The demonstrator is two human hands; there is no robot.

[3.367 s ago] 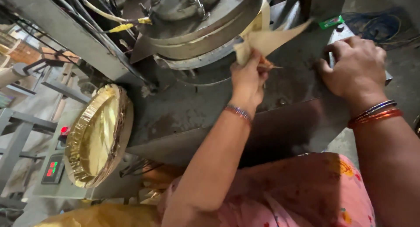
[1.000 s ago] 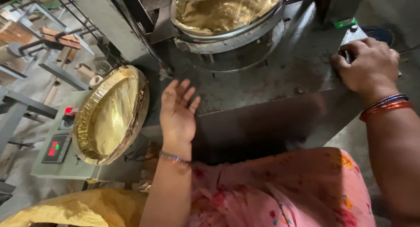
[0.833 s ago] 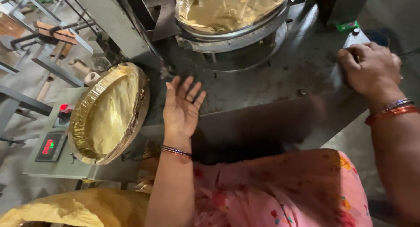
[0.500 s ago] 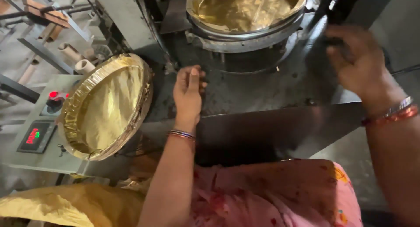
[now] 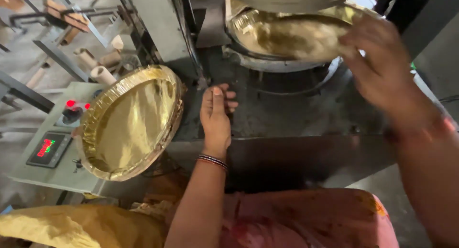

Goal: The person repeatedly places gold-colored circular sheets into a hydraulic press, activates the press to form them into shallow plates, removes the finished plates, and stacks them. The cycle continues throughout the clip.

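The right hand (image 5: 382,68), blurred, reaches to the rim of the gold foil plate (image 5: 291,35) lying in the press die (image 5: 287,66) at twelve o'clock; whether it grips yet I cannot tell. The left hand (image 5: 216,115) rests released, empty, on the dark worktop (image 5: 287,114), farther off; a stack of finished plates (image 5: 129,121) sits at its nine o'clock.

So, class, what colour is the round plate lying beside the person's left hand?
Shiny gold: the round plate by the left hand shows it in the head view.
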